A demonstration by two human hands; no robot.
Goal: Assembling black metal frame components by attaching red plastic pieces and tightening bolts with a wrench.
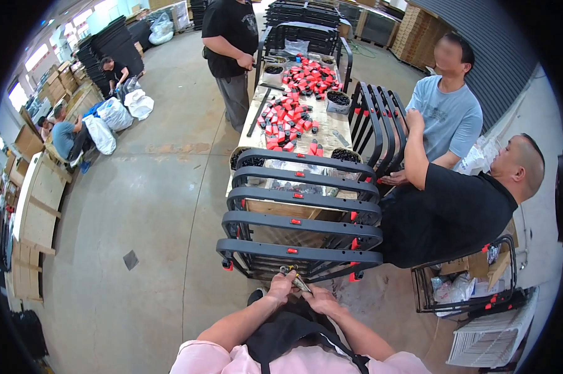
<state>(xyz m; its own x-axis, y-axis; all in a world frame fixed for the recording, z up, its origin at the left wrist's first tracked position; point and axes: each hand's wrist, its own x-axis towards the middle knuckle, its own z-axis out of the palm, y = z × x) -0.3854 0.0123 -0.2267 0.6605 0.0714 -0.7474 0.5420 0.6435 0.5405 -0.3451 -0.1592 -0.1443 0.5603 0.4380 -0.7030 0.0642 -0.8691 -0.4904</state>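
A small metallic hand tool with a yellow part (302, 284) lies slantwise between my two hands, in front of the nearest black metal frame (269, 255). My left hand (282, 285) is closed at the tool's upper end, close to the frame's lower bar. My right hand (322, 300) is closed around its lower end. The tool's exact kind is too small to make out. Several such frames with rounded corners and red fittings stand in a row ahead of me, against the near end of a wooden table.
Red-and-black plastic parts (287, 118) are heaped on the wooden table (256, 118), beside tubs of small black pieces (338, 100). Two people stand close on the right, another at the table's far left. More frames (381, 124) lean along its right side. A cart (418, 290) holds boxes and bags.
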